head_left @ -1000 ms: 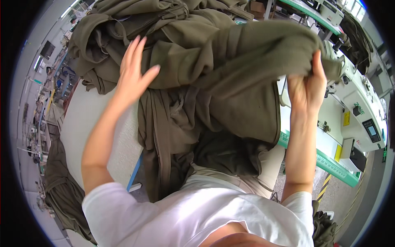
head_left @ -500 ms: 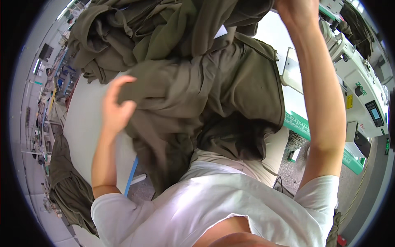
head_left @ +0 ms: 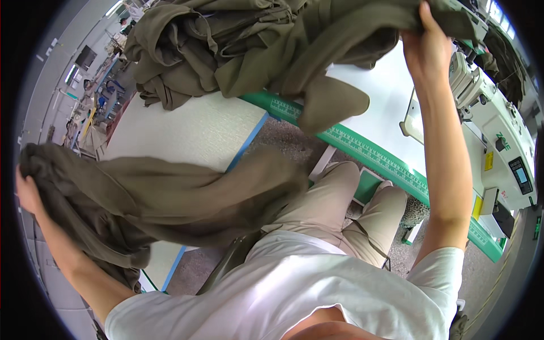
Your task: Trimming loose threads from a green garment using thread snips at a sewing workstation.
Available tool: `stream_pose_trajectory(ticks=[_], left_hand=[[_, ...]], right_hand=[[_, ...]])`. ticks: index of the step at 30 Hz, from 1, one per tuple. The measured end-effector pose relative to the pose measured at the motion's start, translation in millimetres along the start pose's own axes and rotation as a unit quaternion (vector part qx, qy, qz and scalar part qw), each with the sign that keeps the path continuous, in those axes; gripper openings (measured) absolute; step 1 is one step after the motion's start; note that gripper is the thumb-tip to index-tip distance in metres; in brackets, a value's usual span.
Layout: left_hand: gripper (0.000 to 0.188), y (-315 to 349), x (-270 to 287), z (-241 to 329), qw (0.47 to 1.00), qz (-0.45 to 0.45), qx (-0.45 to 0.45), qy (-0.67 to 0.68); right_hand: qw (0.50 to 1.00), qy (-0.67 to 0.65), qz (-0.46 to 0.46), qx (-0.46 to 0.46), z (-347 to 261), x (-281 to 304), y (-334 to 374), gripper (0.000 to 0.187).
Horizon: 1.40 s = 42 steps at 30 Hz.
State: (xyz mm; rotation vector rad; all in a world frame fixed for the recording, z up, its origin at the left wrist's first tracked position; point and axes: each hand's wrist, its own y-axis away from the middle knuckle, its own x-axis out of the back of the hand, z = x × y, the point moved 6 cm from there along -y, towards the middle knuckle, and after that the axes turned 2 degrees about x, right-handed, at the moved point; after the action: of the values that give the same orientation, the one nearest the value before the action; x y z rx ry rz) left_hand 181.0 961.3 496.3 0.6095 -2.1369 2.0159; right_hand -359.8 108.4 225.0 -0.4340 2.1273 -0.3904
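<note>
Far out on the left, my left hand (head_left: 28, 194) is closed on the edge of an olive-brown garment (head_left: 175, 195). That garment stretches, blurred by motion, over the pale side table towards my lap. My right hand (head_left: 428, 56) reaches up to the far right and grips a second olive-brown garment (head_left: 351, 34), thumb on top of the cloth. This second piece runs leftward to the pile, and a rounded flap of cloth (head_left: 334, 105) hangs below it over the green table edge.
A heap of olive-brown garments (head_left: 175, 48) lies at the far left on the pale side table (head_left: 187, 130). On the right, a white sewing machine (head_left: 498, 130) stands on a white table with a green ruler-marked edge (head_left: 374, 153). A gap separates the two tables.
The garment that covered my lap has swung left with my left hand, uncovering my legs and the green edge. My right hand has come slightly nearer, with cloth showing in its grip.
</note>
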Motion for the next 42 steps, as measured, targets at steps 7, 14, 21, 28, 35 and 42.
stream_pose_trajectory(ticks=[7,14,21,28,35,42], left_hand=[[0.049,230,-79,328,0.825,-0.344,-0.345,0.287],[0.054,364,161,575,0.686,-0.159,-0.444,0.554],[0.077,406,245,748,0.67,-0.215,-0.477,0.527],[0.073,343,256,765,0.451,-0.051,-0.441,0.774],[0.064,315,260,783,0.406,0.04,-0.479,0.778],[0.068,308,174,828,0.745,0.171,-0.502,0.404]], right_hand=[[0.963,0.029,-0.191,-0.188,-22,76,122,0.042],[0.846,0.254,-0.379,-0.276,-23,66,207,0.033],[0.851,0.206,-0.397,-0.277,-6,34,271,0.029],[0.853,0.227,-0.407,-0.233,-136,63,321,0.021],[0.873,0.3,-0.282,-0.261,-227,136,380,0.021],[0.875,0.37,-0.138,-0.28,-305,194,438,0.021]])
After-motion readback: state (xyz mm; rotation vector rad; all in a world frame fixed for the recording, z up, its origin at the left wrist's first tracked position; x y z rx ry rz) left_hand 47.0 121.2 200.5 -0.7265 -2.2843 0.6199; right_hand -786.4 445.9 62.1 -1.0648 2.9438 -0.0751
